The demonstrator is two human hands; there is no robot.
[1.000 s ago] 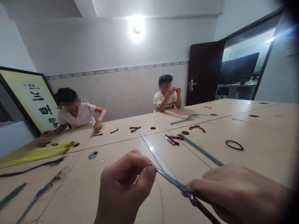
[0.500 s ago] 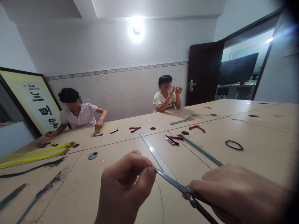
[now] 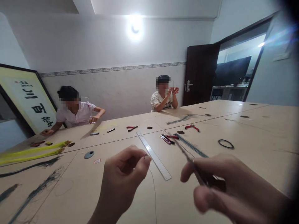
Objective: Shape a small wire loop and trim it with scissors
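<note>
Thumb and forefinger of my left hand (image 3: 127, 177) are pinched on a thin cord (image 3: 154, 183), which hangs down toward the table; a small loop shows at the fingertips. My right hand (image 3: 217, 180) is wrapped round a pair of metal scissors (image 3: 183, 149), its tips pointing up and away, apart from the cord. The scissors are slightly blurred. Beyond my hands a clear ruler (image 3: 154, 157) lies on the table.
Pliers (image 3: 192, 128), cutters (image 3: 167, 139) and a black ring (image 3: 225, 143) lie beyond my right hand. Bundles of dark cord (image 3: 37, 193) and yellow cord (image 3: 32, 152) are at left. Two people (image 3: 76, 113) sit across the table (image 3: 112, 155).
The scissors have moved away from my left fingertips and now point upward. My right hand has turned, showing its thumb. The person at left has raised a hand from the table.
</note>
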